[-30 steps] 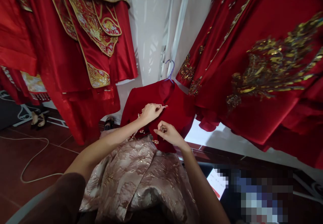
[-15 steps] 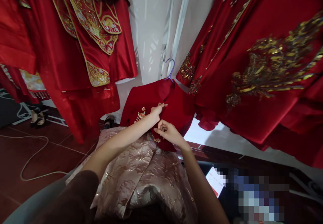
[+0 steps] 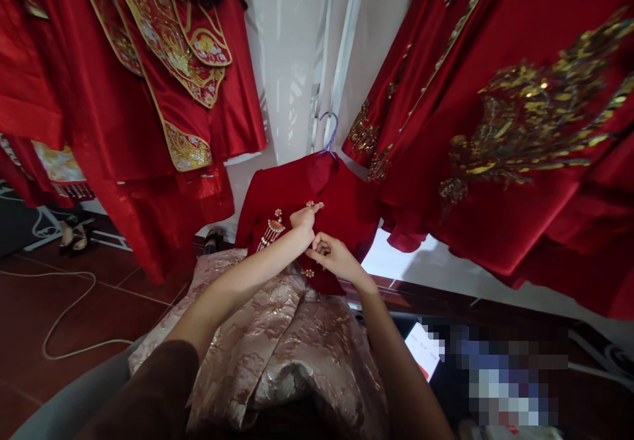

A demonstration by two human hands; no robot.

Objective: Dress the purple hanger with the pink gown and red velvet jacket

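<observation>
A small dark red jacket [image 3: 282, 192] hangs on a blue hanger [image 3: 327, 137] against the white wall, above a pink-gold brocade skirt [image 3: 277, 341]. My left hand [image 3: 303, 220] is closed, pinching the jacket's front edge by a gold bead fastening [image 3: 314, 205]. Just below it, my right hand [image 3: 331, 255] is curled in a pinch on the same front edge. A gold tassel ornament [image 3: 271, 230] hangs on the jacket's left chest. Another gold fastening [image 3: 308, 273] shows under my right hand.
Red robes with gold embroidery hang at the left [image 3: 148, 96] and right [image 3: 495, 129]. A white cable [image 3: 64, 314] loops over the dark red floor. High-heeled shoes [image 3: 74, 235] stand at far left. A white paper [image 3: 421, 354] lies at lower right.
My left hand has slid right along the jacket front, uncovering the gold tassel ornament. My right hand has risen slightly toward it. The view has shifted a little.
</observation>
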